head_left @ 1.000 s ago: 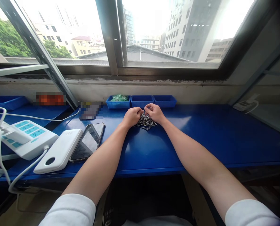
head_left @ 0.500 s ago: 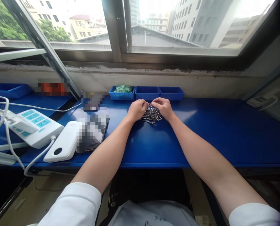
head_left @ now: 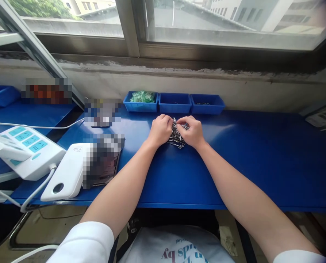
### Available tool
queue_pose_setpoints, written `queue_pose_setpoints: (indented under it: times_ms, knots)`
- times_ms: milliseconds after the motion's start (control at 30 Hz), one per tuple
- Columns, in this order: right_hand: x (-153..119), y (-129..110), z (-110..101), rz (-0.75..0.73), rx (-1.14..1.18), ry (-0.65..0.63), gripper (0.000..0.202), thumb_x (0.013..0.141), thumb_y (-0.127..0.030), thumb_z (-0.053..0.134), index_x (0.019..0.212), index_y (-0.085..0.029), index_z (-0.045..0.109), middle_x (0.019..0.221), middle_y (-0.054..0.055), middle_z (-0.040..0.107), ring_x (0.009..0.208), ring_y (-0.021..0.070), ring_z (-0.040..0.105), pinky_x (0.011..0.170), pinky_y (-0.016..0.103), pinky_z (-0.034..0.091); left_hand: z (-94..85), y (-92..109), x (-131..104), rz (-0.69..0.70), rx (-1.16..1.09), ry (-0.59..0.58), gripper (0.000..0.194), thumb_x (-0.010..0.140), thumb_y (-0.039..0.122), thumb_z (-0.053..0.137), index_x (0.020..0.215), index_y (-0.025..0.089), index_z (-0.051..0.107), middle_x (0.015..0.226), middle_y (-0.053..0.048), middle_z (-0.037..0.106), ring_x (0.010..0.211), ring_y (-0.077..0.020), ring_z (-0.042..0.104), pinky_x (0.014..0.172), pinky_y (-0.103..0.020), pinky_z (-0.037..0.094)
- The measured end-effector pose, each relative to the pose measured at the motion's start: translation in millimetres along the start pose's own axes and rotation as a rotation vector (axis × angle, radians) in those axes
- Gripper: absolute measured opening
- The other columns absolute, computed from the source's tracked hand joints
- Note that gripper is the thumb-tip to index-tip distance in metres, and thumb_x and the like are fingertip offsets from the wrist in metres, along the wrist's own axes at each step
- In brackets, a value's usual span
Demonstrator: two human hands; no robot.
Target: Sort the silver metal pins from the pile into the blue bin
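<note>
A pile of small silvery metal pins (head_left: 177, 138) lies on the blue table (head_left: 176, 175). My left hand (head_left: 161, 128) is at the pile's left side, its fingers curled and closed; what they hold, if anything, is too small to name. On the right side of the pile, my right hand (head_left: 190, 130) has its thumb and fingers pinched together over the pins. Whatever is between those fingertips cannot be made out. Behind the hands stand three blue bins: the left bin (head_left: 141, 106) holds green packets, while the middle bin (head_left: 175, 107) and right bin (head_left: 207, 108) show a few thin pieces.
On the left are a white power strip (head_left: 33, 149) with cables, a white power bank (head_left: 66, 171) and a dark flat device (head_left: 108, 170), partly blurred. A metal frame post (head_left: 46, 56) slants at the back left. Another blue tray (head_left: 2, 95) sits at the far left.
The view has tilted down and come closer to the table. My right hand's fingers have moved down onto the pile; my left hand stays beside it.
</note>
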State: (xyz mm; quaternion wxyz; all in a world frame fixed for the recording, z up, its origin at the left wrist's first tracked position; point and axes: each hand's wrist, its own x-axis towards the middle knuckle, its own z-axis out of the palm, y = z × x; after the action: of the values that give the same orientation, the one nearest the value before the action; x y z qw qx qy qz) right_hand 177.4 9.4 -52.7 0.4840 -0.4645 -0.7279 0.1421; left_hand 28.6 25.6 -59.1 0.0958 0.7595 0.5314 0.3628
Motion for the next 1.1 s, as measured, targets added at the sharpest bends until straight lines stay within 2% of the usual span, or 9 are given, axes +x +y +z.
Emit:
queue_pose_setpoints:
  times_ms: [667,1100]
  knots:
    - [-2.2,-0.5,0.3,0.015,-0.032,-0.006,0.008,0.074,-0.023,0.057,0.075,-0.021,0.065,0.077,0.002,0.067,0.073,0.0175,0.059,0.070,0.031,0.049,-4.8,6.3,-1.6,-0.053,-0.045,-0.041,0.020,0.089,0.022,0.042,0.083,0.018,0.060,0.096,-0.007,0.061,0.094,-0.0199,0.056,0.086,-0.033,0.042]
    - [-1.2,0.6,-2.6,0.054,0.028,-0.016,0.011,0.074,-0.025,0.058,0.075,-0.022,0.068,0.076,0.002,0.067,0.073,0.0175,0.058,0.072,0.032,0.048,-1.5,0.9,-0.7,-0.046,-0.050,-0.044,0.022,0.089,0.025,0.043,0.080,0.019,0.062,0.096,-0.006,0.062,0.093,-0.0196,0.057,0.087,-0.033,0.043]
